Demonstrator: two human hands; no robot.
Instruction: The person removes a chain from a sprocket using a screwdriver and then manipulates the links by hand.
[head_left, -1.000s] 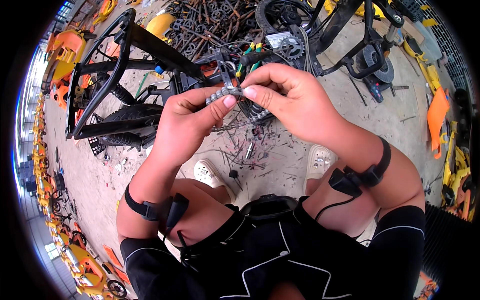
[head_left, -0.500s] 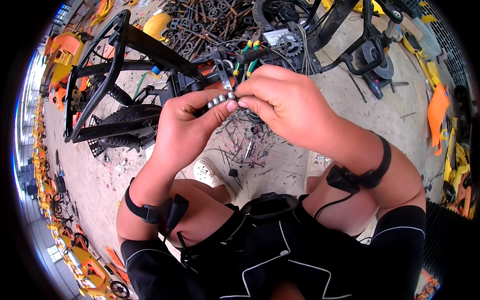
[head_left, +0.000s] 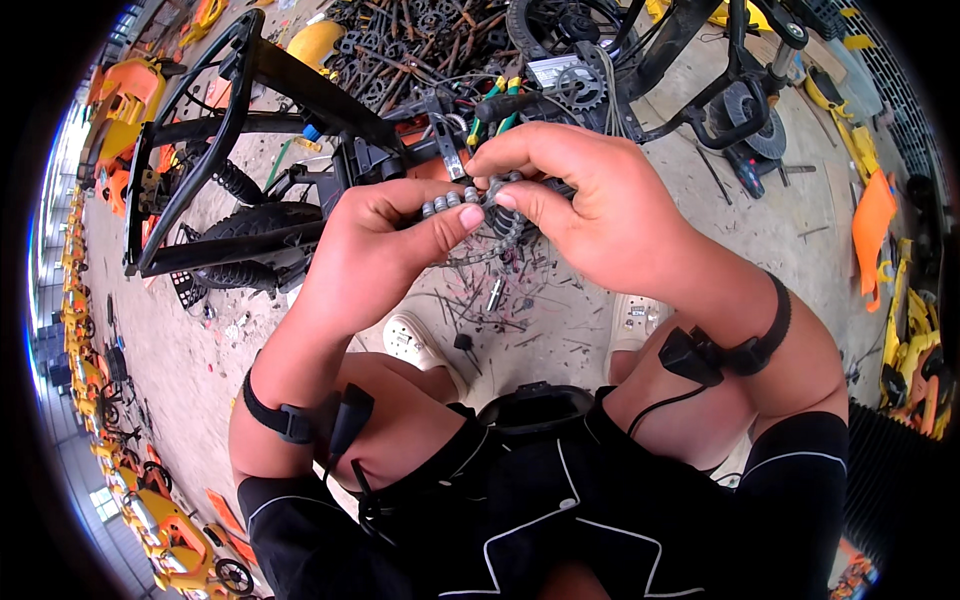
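A grey metal roller chain (head_left: 454,200) is pinched between both my hands, over the floor in front of my knees. My left hand (head_left: 365,245) is closed on it, its thumb lying along a short row of rollers. Thumb and fingers of my right hand (head_left: 600,200) grip the chain just right of that row. A slack loop of links hangs below my fingertips. Part of the chain is hidden by the fingers. Just beyond the hands stands a flat metal bar (head_left: 447,145), part of a black frame (head_left: 320,95).
Pliers with green and yellow handles (head_left: 485,110) lie beyond my hands. Behind them is a heap of rusty cranks and chainrings (head_left: 420,50). A toothed chainring (head_left: 580,88) sits on the right-hand black frame. Metal scraps (head_left: 470,310) litter the floor; a power tool (head_left: 747,172) lies right.
My right hand has shifted slightly right and its fingers have spread along the chain. More of the chain now shows, with a loop hanging below. The left hand keeps its hold.
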